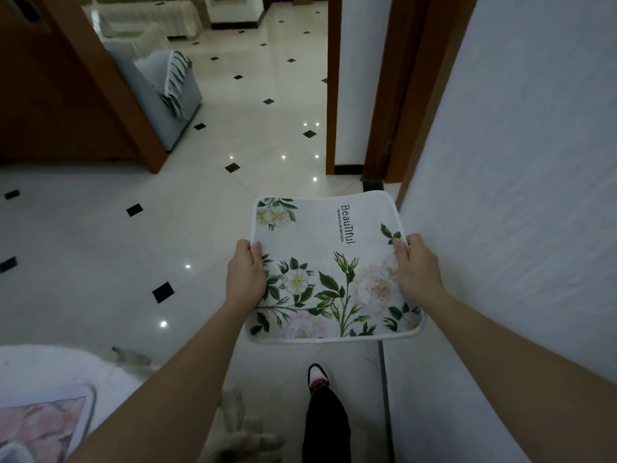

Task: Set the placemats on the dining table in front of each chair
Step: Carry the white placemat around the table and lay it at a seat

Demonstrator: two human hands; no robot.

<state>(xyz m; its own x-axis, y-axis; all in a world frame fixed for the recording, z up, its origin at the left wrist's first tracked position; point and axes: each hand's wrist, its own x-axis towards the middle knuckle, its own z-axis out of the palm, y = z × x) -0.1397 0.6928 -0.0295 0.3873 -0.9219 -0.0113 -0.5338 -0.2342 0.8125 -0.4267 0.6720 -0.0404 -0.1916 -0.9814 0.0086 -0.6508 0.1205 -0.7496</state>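
Observation:
A white placemat [329, 248] printed with green leaves, pale flowers and the word "Beautiful" is held flat in front of me above the tiled floor. My left hand [245, 275] grips its left edge, thumb on top. Gripping the right edge is my right hand [417, 269]. A second mat with a pink flower print [50, 426] lies on a white fluffy surface at the bottom left. No dining table or chair shows in the head view.
A white wall [517, 195] runs close along my right. Ahead lies glossy white tile floor [133, 262] with black diamond insets, a wooden door frame [380, 95], and a grey sofa [163, 91] at the upper left. My foot [319, 379] steps forward below the mat.

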